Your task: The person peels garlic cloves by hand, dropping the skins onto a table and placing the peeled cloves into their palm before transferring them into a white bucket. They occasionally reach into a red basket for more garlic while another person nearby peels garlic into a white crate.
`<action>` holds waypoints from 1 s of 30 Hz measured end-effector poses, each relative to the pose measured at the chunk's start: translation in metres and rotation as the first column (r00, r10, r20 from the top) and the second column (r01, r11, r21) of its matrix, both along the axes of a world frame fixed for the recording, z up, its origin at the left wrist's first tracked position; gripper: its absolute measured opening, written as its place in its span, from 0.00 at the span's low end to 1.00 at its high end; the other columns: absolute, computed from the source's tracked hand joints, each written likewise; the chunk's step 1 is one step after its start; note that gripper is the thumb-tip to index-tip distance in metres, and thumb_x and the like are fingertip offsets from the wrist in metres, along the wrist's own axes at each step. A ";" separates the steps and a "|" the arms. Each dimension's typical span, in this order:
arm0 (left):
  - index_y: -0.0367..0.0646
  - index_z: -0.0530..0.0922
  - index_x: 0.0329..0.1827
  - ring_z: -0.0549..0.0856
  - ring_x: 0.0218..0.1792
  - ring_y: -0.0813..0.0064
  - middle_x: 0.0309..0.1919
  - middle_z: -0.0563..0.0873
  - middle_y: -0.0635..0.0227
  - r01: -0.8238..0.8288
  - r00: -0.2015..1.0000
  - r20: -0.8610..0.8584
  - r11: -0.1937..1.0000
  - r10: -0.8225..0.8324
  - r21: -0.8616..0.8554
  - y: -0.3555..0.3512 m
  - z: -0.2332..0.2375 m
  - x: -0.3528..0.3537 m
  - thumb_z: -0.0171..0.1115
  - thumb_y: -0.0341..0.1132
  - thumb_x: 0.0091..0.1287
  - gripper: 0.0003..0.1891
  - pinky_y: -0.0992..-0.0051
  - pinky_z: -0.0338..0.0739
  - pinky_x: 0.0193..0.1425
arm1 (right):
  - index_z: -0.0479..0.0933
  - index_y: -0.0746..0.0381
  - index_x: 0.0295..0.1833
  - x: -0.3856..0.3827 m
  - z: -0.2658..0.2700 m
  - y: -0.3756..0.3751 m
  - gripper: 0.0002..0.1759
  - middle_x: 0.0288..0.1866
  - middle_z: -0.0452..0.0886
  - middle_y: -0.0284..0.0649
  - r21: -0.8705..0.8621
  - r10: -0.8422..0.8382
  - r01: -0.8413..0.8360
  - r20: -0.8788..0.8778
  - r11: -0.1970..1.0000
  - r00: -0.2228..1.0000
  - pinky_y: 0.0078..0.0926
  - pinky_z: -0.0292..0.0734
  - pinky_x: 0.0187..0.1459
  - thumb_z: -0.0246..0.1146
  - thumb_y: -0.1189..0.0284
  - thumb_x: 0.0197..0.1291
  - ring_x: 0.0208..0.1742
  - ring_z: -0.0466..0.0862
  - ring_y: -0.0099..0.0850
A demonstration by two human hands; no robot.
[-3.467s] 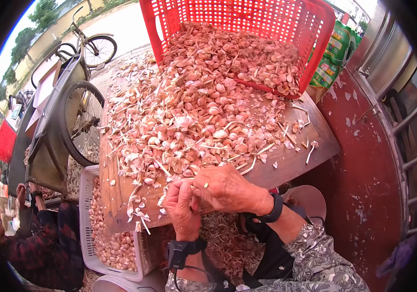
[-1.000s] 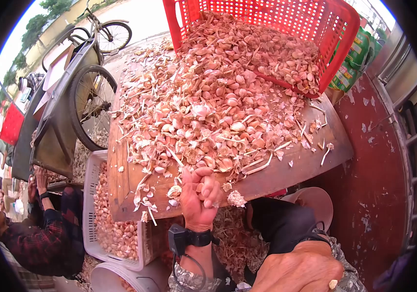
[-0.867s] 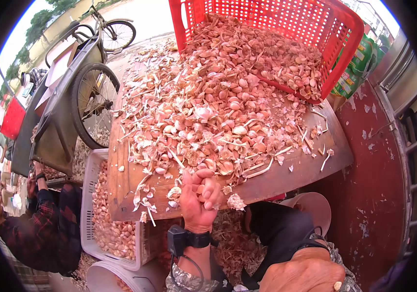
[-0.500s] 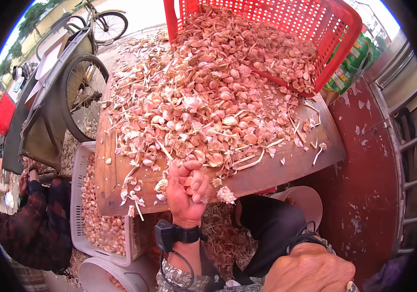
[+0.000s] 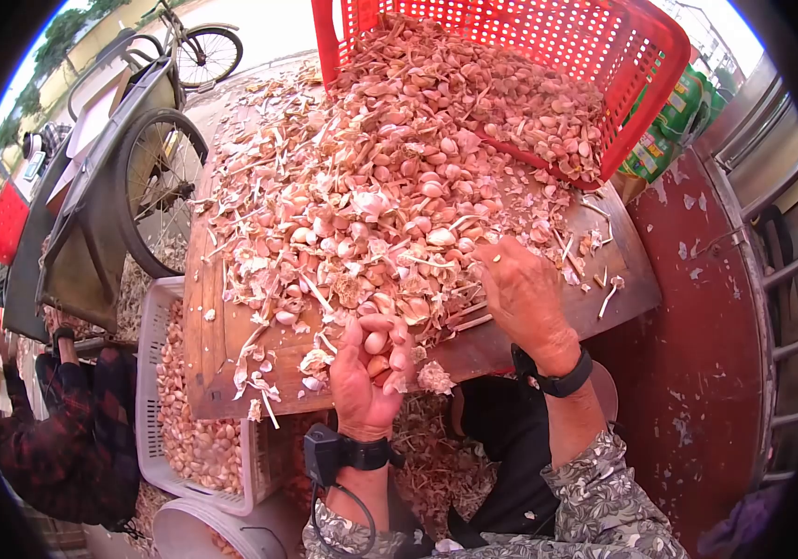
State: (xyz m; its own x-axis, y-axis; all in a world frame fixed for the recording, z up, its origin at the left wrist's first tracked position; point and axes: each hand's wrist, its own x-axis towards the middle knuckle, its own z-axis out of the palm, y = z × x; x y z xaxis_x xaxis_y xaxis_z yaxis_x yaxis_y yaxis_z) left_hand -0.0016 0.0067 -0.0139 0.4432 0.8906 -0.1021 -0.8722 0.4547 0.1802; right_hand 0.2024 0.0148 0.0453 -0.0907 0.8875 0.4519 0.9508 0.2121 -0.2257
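My left hand (image 5: 368, 377) lies palm up at the table's near edge, its fingers curled around several garlic cloves (image 5: 377, 343). A wide pile of garlic cloves mixed with dry skins and stalks (image 5: 371, 205) covers the wooden table (image 5: 595, 303). Over the right side of this pile is my right hand (image 5: 522, 296), back upward, its fingers bent and drawn together. Whatever it may hold is hidden by the fingers.
A tipped red basket (image 5: 646, 84) opens onto the pile. Left of the table stands a white crate (image 5: 152, 373) of cloves, with a white bucket (image 5: 180, 526) below. A cart (image 5: 92, 214) and another person (image 5: 73, 438) are at left.
My right hand has risen from the lower right to the pile's right side. My left hand has opened a little, showing more of the cloves in it.
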 end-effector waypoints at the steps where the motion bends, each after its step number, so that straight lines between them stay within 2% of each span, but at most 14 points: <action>1: 0.34 0.74 0.44 0.76 0.27 0.74 0.35 0.76 0.58 0.002 1.000 -0.001 1.000 -0.002 -0.001 0.000 -0.001 -0.001 0.42 0.48 0.75 0.22 0.85 0.68 0.16 | 0.75 0.62 0.46 0.005 -0.011 0.003 0.12 0.32 0.74 0.45 0.024 0.004 -0.005 0.051 1.000 0.999 0.41 0.74 0.29 0.57 0.78 0.55 0.31 0.79 0.45; 4: 0.34 0.73 0.43 0.76 0.27 0.76 0.34 0.75 0.60 -0.016 0.999 0.039 0.999 0.015 0.028 0.002 -0.002 -0.004 0.46 0.42 0.75 0.17 0.85 0.68 0.16 | 0.74 0.61 0.47 0.009 -0.023 0.006 0.14 0.33 0.74 0.47 0.031 -0.088 0.086 0.082 0.996 0.993 0.44 0.74 0.30 0.58 0.77 0.52 0.31 0.79 0.47; 8: 0.35 0.73 0.45 0.76 0.26 0.77 0.34 0.75 0.60 -0.027 1.000 0.015 1.000 0.027 -0.002 0.002 -0.003 -0.007 0.49 0.39 0.74 0.13 0.85 0.69 0.16 | 0.74 0.62 0.47 0.023 -0.035 0.012 0.15 0.34 0.74 0.48 0.124 -0.066 0.058 0.060 0.991 0.996 0.47 0.74 0.32 0.59 0.76 0.51 0.31 0.79 0.48; 10: 0.36 0.73 0.46 0.76 0.26 0.77 0.34 0.75 0.60 -0.019 1.000 0.021 1.000 0.019 -0.009 0.002 -0.001 -0.008 0.50 0.38 0.73 0.12 0.85 0.70 0.16 | 0.74 0.62 0.46 0.022 -0.033 0.016 0.14 0.34 0.76 0.48 -0.066 -0.139 0.140 0.020 0.988 0.990 0.46 0.74 0.32 0.58 0.77 0.50 0.33 0.80 0.50; 14: 0.37 0.73 0.46 0.79 0.28 0.75 0.35 0.77 0.61 -0.035 0.999 -0.034 0.999 0.035 0.015 0.001 0.001 -0.008 0.52 0.35 0.72 0.10 0.85 0.72 0.18 | 0.73 0.64 0.45 0.032 -0.030 0.018 0.14 0.35 0.78 0.49 -0.053 -0.133 0.128 -0.110 0.990 0.985 0.39 0.75 0.32 0.59 0.76 0.50 0.31 0.80 0.46; 16: 0.37 0.73 0.47 0.80 0.29 0.75 0.35 0.78 0.61 -0.038 0.998 -0.042 0.999 0.039 0.026 0.001 -0.001 -0.008 0.53 0.35 0.71 0.10 0.85 0.73 0.18 | 0.74 0.65 0.44 0.031 -0.023 0.019 0.13 0.32 0.78 0.48 -0.249 -0.226 0.112 -0.497 0.962 0.838 0.33 0.75 0.33 0.60 0.76 0.51 0.30 0.79 0.37; 17: 0.37 0.74 0.48 0.81 0.31 0.73 0.36 0.78 0.60 -0.032 0.998 -0.051 0.998 0.035 0.046 0.001 -0.003 -0.007 0.53 0.35 0.71 0.11 0.84 0.74 0.19 | 0.74 0.65 0.44 0.026 -0.014 0.016 0.13 0.32 0.78 0.48 -0.249 -0.224 0.110 -0.495 0.962 0.840 0.33 0.75 0.33 0.60 0.76 0.51 0.30 0.79 0.37; 19: 0.37 0.74 0.50 0.83 0.34 0.71 0.38 0.79 0.60 -0.027 0.998 -0.059 0.997 0.031 0.066 0.001 -0.004 -0.006 0.53 0.36 0.71 0.12 0.84 0.74 0.20 | 0.75 0.66 0.43 0.004 0.013 0.006 0.11 0.31 0.78 0.47 -0.228 -0.150 -0.073 -0.818 0.971 0.555 0.29 0.75 0.34 0.62 0.77 0.52 0.30 0.78 0.31; 20: 0.37 0.73 0.52 0.84 0.38 0.69 0.41 0.80 0.58 -0.016 0.996 -0.081 0.998 0.022 0.066 0.001 -0.002 -0.004 0.53 0.38 0.72 0.14 0.83 0.75 0.21 | 0.75 0.66 0.43 -0.007 0.028 0.000 0.11 0.31 0.78 0.47 -0.229 -0.151 -0.073 -0.818 0.971 0.555 0.29 0.75 0.34 0.62 0.77 0.52 0.30 0.78 0.31; 22: 0.36 0.73 0.54 0.85 0.43 0.67 0.44 0.81 0.57 -0.004 0.994 -0.109 0.998 0.011 0.065 0.001 0.004 0.000 0.52 0.39 0.72 0.16 0.82 0.76 0.23 | 0.76 0.65 0.44 -0.025 0.047 -0.008 0.10 0.32 0.78 0.45 -0.205 -0.055 -0.347 -0.917 0.915 0.396 0.29 0.75 0.35 0.63 0.77 0.55 0.32 0.79 0.34; 23: 0.36 0.73 0.56 0.84 0.47 0.66 0.47 0.81 0.56 -0.004 0.987 -0.161 1.000 0.005 0.007 0.000 0.010 0.003 0.51 0.41 0.72 0.18 0.82 0.77 0.25 | 0.76 0.65 0.44 -0.022 0.040 -0.004 0.10 0.32 0.78 0.45 -0.204 -0.056 -0.347 -0.918 0.915 0.392 0.29 0.75 0.35 0.63 0.77 0.55 0.32 0.79 0.34; 25: 0.35 0.72 0.57 0.83 0.51 0.64 0.49 0.80 0.55 -0.007 0.978 -0.210 0.999 -0.004 -0.050 -0.003 0.015 0.006 0.50 0.42 0.73 0.19 0.81 0.78 0.27 | 0.75 0.66 0.51 -0.005 0.012 0.015 0.15 0.32 0.78 0.38 -0.131 0.025 -0.112 -0.534 0.985 0.845 0.22 0.73 0.34 0.63 0.72 0.60 0.30 0.77 0.24; 26: 0.36 0.71 0.58 0.84 0.50 0.63 0.49 0.80 0.53 -0.017 0.981 -0.194 0.996 0.000 -0.082 -0.003 0.017 0.007 0.50 0.41 0.73 0.18 0.81 0.78 0.24 | 0.75 0.63 0.53 0.004 -0.003 0.019 0.18 0.34 0.78 0.41 0.013 0.035 -0.032 -0.270 0.999 0.962 0.30 0.75 0.38 0.64 0.71 0.57 0.34 0.79 0.34; 30: 0.36 0.72 0.57 0.84 0.45 0.63 0.47 0.80 0.51 -0.025 0.987 -0.158 0.993 0.007 -0.113 0.001 0.004 0.003 0.48 0.39 0.74 0.17 0.81 0.77 0.21 | 0.75 0.58 0.53 0.017 -0.024 0.022 0.19 0.38 0.76 0.47 -0.144 -0.087 0.081 -0.034 0.986 0.996 0.41 0.75 0.40 0.63 0.70 0.54 0.39 0.79 0.48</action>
State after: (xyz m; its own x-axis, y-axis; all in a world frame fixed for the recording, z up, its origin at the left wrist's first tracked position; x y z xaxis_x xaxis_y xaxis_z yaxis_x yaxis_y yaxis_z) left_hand 0.0016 0.0073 -0.0097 0.3990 0.8761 -0.2707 -0.8447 0.4660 0.2633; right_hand 0.2194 0.0372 0.0215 0.0022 0.9466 0.3224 0.9536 0.0951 -0.2858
